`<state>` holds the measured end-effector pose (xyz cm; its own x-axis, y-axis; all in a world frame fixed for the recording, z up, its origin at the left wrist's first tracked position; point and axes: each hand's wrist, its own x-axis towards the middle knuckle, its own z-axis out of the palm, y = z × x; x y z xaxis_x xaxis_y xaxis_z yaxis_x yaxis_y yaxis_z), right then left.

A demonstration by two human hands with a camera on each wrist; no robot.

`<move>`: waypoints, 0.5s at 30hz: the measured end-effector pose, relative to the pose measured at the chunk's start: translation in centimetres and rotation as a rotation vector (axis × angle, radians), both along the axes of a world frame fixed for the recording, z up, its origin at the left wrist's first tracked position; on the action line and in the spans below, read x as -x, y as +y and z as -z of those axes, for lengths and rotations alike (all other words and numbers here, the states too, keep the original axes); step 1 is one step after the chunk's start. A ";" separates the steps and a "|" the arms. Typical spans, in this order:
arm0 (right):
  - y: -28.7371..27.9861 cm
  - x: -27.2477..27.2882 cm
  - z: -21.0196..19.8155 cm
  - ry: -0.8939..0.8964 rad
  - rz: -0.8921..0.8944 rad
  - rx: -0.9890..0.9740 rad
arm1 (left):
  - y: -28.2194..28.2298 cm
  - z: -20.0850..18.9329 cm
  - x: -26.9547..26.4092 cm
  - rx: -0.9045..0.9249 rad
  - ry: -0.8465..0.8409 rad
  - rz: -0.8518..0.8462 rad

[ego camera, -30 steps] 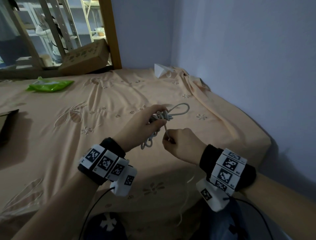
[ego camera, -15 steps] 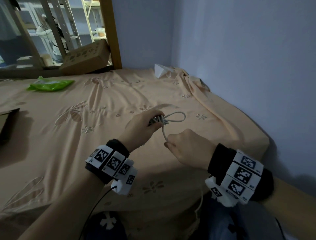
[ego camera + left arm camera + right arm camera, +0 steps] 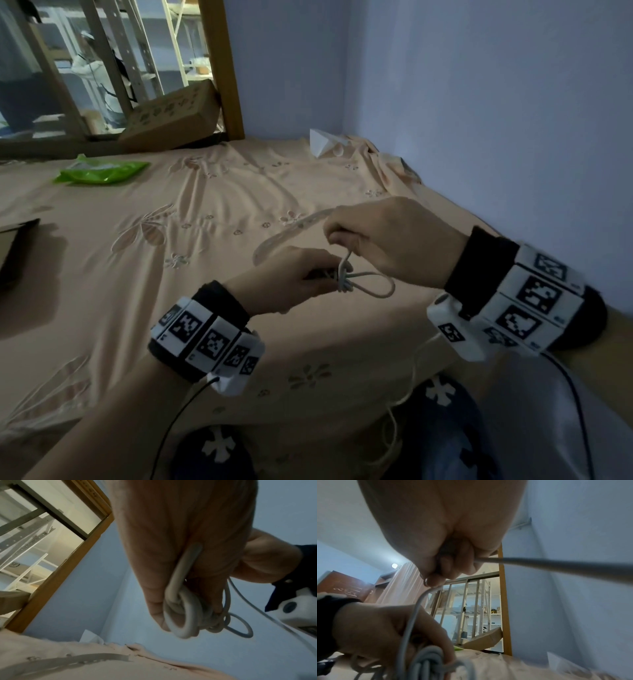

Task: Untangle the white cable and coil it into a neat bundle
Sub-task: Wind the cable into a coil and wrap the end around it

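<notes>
Above the bed, my left hand [image 3: 301, 277] grips a knotted bunch of the white cable [image 3: 346, 279], from which a loop [image 3: 376, 284] sticks out to the right. In the left wrist view the cable [image 3: 183, 609] shows as tight coils between my curled fingers. My right hand [image 3: 380, 240], just above and right of the left, pinches a strand that rises from the knot. In the right wrist view this strand [image 3: 419, 601] curves down to the bundle, and another length [image 3: 556, 565] runs off to the right. A loose tail [image 3: 411, 377] hangs below my right wrist.
The peach bedsheet [image 3: 171, 274] covers the bed. A clear ruler [image 3: 291, 233] lies just beyond my hands. A green packet [image 3: 99, 171] and a cardboard box [image 3: 171, 120] are at the far left. A folded white paper [image 3: 322, 144] is in the corner by the wall.
My right hand has risen from below the bundle to above it, carrying a strand up. The left hand with the bundle has moved lower and nearer; the loop now points right.
</notes>
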<state>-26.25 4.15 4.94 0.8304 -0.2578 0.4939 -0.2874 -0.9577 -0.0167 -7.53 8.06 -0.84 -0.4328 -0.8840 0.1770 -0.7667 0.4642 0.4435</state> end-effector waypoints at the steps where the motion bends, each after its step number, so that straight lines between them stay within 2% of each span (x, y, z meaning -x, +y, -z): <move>1: -0.4 0.0 0.0 -0.029 -0.004 -0.024 | 0.1 -0.1 -0.1 -0.045 0.021 -0.007; 7: -2.0 0.6 0.4 -0.102 0.063 -0.298 | 1.8 0.1 0.0 -0.209 0.368 0.019; 15: -3.1 0.7 1.0 -0.132 0.081 -0.433 | 3.3 -2.1 1.0 -0.184 0.446 0.138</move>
<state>-26.96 1.03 3.89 0.7364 -0.5253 0.4263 -0.3296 -0.8289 -0.4520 -8.56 11.33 1.28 -0.4651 -0.8581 0.2177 -0.4206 0.4306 0.7986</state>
